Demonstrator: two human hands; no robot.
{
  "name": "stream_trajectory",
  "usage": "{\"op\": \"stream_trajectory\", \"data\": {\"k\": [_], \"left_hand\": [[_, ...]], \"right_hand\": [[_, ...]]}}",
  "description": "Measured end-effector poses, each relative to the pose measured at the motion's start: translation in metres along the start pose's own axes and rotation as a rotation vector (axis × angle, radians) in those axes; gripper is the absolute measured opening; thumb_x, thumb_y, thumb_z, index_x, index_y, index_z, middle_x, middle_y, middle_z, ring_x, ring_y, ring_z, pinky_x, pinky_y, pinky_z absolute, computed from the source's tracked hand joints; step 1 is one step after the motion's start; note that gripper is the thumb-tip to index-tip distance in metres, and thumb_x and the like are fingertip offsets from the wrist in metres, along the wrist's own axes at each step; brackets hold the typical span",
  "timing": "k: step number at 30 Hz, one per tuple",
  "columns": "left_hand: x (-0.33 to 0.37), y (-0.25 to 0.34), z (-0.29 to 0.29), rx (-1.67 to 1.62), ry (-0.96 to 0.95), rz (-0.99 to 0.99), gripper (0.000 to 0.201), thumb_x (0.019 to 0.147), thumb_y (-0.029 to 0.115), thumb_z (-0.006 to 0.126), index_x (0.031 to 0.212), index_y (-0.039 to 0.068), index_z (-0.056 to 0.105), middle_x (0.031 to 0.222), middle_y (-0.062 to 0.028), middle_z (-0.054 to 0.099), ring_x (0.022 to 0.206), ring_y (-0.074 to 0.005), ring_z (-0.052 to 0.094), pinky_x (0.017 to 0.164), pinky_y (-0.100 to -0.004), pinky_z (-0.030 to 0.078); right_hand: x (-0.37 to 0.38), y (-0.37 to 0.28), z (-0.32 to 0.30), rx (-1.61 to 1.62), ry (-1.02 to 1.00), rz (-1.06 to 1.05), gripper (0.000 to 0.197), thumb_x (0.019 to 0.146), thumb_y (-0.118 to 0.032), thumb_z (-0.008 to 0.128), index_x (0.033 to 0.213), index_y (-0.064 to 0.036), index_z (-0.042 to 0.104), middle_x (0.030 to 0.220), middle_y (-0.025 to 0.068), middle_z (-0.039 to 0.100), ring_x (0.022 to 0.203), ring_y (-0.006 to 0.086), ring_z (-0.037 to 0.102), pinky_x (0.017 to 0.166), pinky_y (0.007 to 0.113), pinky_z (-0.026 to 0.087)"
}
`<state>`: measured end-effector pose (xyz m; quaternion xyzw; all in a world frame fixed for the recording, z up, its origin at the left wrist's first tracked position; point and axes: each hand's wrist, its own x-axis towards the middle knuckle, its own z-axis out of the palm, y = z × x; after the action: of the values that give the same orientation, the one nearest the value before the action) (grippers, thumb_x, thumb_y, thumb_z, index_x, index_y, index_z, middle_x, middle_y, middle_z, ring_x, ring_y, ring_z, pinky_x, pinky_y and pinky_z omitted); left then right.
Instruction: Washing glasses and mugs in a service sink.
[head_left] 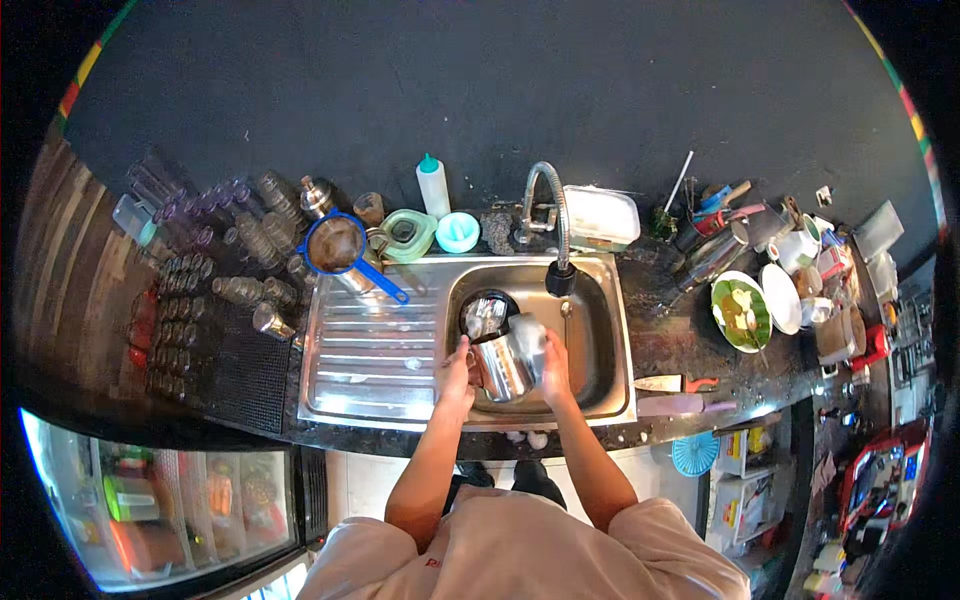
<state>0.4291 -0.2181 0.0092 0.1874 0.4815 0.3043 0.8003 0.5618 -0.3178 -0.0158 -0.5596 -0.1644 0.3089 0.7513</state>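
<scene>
Over the sink basin, my left hand is closed at the handle side of a shiny steel pitcher, which is tilted. My right hand is closed around a greyish, cup-like piece against the pitcher's right side. What exactly this piece is, I cannot make out. Behind the pitcher, a dark round bowl with something shiny in it sits in the basin. The flexible faucet hangs above the basin's far side, its black head close beyond my right hand.
On the ribbed drainboard, a blue-rimmed strainer rests at the back. Glasses crowd the left counter. Behind the sink are a squeeze bottle and a white tub. A knife lies right of the sink, near a leaf-lined plate.
</scene>
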Motion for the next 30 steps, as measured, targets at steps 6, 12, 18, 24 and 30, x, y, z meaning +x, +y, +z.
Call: {"op": "stream_trajectory", "data": {"k": [6, 12, 18, 24, 30], "left_hand": [[-0.01, 0.02, -0.004, 0.5, -0.049, 0.648, 0.031, 0.079, 0.023, 0.064, 0.056, 0.007, 0.051, 0.049, 0.0016, 0.048, 0.043, -0.0071, 0.043, 0.039, -0.0218, 0.031], [-0.042, 0.049, 0.024, 0.885, -0.223, 0.98, 0.044, 0.079, 0.023, 0.063, 0.048, 0.001, 0.041, 0.042, -0.0005, 0.03, 0.045, -0.0052, 0.027, 0.038, -0.0271, 0.024], [-0.001, 0.046, 0.032, 1.038, -0.551, 0.697, 0.038, 0.079, 0.032, 0.062, 0.058, 0.003, 0.052, 0.05, 0.003, 0.042, 0.05, -0.0041, 0.035, 0.043, -0.023, 0.03], [-0.005, 0.07, 0.033, 0.461, -0.911, -0.253, 0.051, 0.081, 0.039, 0.053, 0.116, 0.002, 0.048, 0.071, -0.0007, 0.053, 0.081, -0.014, 0.055, 0.073, -0.0288, 0.047], [0.004, -0.006, -0.003, -0.148, -0.683, -0.134, 0.047, 0.077, 0.037, 0.058, 0.113, 0.01, 0.047, 0.117, -0.012, 0.048, 0.102, -0.0306, 0.051, 0.088, -0.0461, 0.04]], "right_hand": [[-0.015, -0.031, 0.004, -0.093, -0.161, -0.115, 0.037, 0.072, -0.001, 0.05, 0.109, -0.0022, 0.052, 0.101, 0.0064, 0.056, 0.091, 0.0138, 0.051, 0.079, 0.025, 0.041], [-0.016, -0.148, 0.032, -0.872, -0.556, -0.13, 0.028, 0.062, -0.008, 0.055, 0.088, 0.0017, 0.062, 0.084, 0.0146, 0.062, 0.076, 0.0202, 0.059, 0.07, 0.028, 0.045], [0.007, -0.115, 0.05, -1.222, -0.619, -0.266, 0.018, 0.058, -0.011, 0.059, 0.073, -0.004, 0.066, 0.064, 0.018, 0.059, 0.056, 0.0232, 0.058, 0.057, 0.032, 0.046], [0.011, -0.066, -0.026, -0.217, -0.242, 0.345, 0.013, 0.066, -0.004, 0.056, 0.073, 0.0028, 0.065, 0.061, 0.0091, 0.061, 0.056, 0.0171, 0.058, 0.056, 0.03, 0.048], [0.001, -0.009, -0.031, -0.261, 0.084, 0.177, 0.025, 0.077, -0.01, 0.056, 0.054, 0.0009, 0.057, 0.05, -0.0001, 0.051, 0.049, 0.0082, 0.045, 0.042, 0.024, 0.035]]}}
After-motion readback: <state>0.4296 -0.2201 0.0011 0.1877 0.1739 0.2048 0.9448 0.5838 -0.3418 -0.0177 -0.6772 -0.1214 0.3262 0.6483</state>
